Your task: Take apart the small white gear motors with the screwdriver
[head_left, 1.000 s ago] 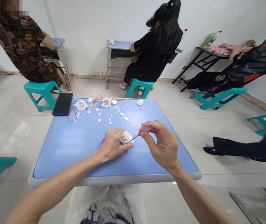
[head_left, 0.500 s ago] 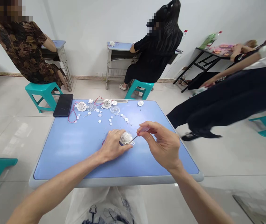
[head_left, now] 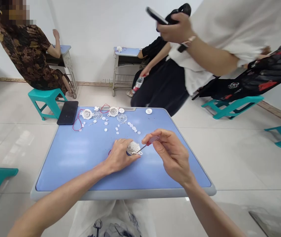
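My left hand [head_left: 121, 154] is closed around a small round white mechanism [head_left: 133, 148] with side lugs, holding it on the blue desk. A bit of red cord shows beside that hand. Between the fingers of my right hand [head_left: 171, 153] is a screwdriver [head_left: 152, 140] with a clear red handle. Its thin shaft slants down and left, the tip at the mechanism's near right edge beside my left thumb. Further back lie two similar white mechanisms [head_left: 87, 114] with red cords, clear plastic covers [head_left: 122, 118] and several small white discs and gears [head_left: 132, 126].
A black tray-like slab [head_left: 67, 112] lies at the desk's far left corner, and a white disc [head_left: 148, 111] at the far right. Beyond the desk [head_left: 81, 177], a standing person [head_left: 165, 85] holds a phone and a bottle. Another person [head_left: 24, 49] sits on a teal stool [head_left: 47, 98].
The standing person has moved left to behind my desk, one hand raised with a phone. My right fingers have shifted on the screwdriver handle. My left hand stays on the white mechanism.
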Demonstrator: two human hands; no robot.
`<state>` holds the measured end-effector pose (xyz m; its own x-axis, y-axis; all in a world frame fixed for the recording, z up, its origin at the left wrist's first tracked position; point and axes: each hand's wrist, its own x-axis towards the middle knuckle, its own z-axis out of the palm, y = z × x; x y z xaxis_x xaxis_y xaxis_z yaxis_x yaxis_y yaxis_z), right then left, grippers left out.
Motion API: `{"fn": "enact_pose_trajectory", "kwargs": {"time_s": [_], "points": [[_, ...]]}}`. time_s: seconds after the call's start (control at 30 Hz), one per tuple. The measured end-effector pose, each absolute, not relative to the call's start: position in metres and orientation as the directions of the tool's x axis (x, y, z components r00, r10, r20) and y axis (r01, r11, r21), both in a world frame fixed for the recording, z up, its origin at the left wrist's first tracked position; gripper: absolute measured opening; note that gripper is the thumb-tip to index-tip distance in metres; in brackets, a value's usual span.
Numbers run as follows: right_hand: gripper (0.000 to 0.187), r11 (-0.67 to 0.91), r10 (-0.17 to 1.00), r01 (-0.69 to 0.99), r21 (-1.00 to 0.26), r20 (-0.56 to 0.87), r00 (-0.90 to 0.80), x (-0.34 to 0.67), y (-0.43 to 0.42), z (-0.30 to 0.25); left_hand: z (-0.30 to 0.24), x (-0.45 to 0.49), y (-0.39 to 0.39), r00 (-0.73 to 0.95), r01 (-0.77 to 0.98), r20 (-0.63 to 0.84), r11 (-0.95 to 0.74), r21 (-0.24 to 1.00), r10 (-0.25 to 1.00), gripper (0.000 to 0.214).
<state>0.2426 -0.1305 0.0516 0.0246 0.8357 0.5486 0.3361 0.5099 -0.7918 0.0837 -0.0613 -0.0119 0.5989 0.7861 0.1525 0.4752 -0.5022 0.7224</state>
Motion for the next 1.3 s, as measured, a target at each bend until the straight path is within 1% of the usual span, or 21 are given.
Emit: {"fn": "enact_pose_trajectory", "kwargs": {"time_s": [0.13, 0.3, 0.47, 0.7, 0.83, 1.0, 1.13, 1.23, 1.3], "points": [[0.022, 0.559, 0.788, 0.374, -0.74, 0.615, 0.039, 0.24, -0.127, 0.044, -0.012, 0.084, -0.061, 0.602, 0.478, 0.148, -0.503, 0.72, 0.785, 0.043], [0.025, 0.569, 0.725, 0.446, -0.691, 0.677, 0.124, 0.239, -0.121, 0.041, -0.013, 0.084, -0.06, 0.605, 0.475, 0.14, -0.496, 0.727, 0.784, 0.045], [0.029, 0.561, 0.716, 0.476, -0.677, 0.685, 0.131, 0.24, -0.124, 0.044, -0.014, 0.084, -0.06, 0.602, 0.469, 0.152, -0.501, 0.727, 0.784, 0.041], [0.032, 0.554, 0.715, 0.524, -0.647, 0.692, 0.098, 0.239, -0.124, 0.048, -0.016, 0.085, -0.06, 0.604, 0.471, 0.156, -0.509, 0.72, 0.781, 0.046], [0.035, 0.576, 0.721, 0.5, -0.647, 0.69, 0.063, 0.239, -0.124, 0.049, -0.017, 0.085, -0.06, 0.607, 0.467, 0.162, -0.514, 0.719, 0.778, 0.045], [0.041, 0.574, 0.761, 0.412, -0.708, 0.647, 0.052, 0.24, -0.13, 0.049, -0.016, 0.084, -0.06, 0.612, 0.46, 0.165, -0.517, 0.722, 0.774, 0.041], [0.037, 0.569, 0.781, 0.406, -0.715, 0.624, 0.006, 0.24, -0.131, 0.05, -0.017, 0.084, -0.06, 0.607, 0.449, 0.182, -0.523, 0.724, 0.774, 0.041], [0.029, 0.588, 0.748, 0.472, -0.657, 0.664, -0.007, 0.239, -0.128, 0.049, -0.017, 0.084, -0.06, 0.603, 0.456, 0.181, -0.522, 0.721, 0.777, 0.041], [0.027, 0.588, 0.719, 0.52, -0.619, 0.695, 0.015, 0.239, -0.125, 0.049, -0.016, 0.084, -0.061, 0.604, 0.462, 0.173, -0.519, 0.719, 0.778, 0.041]]}}
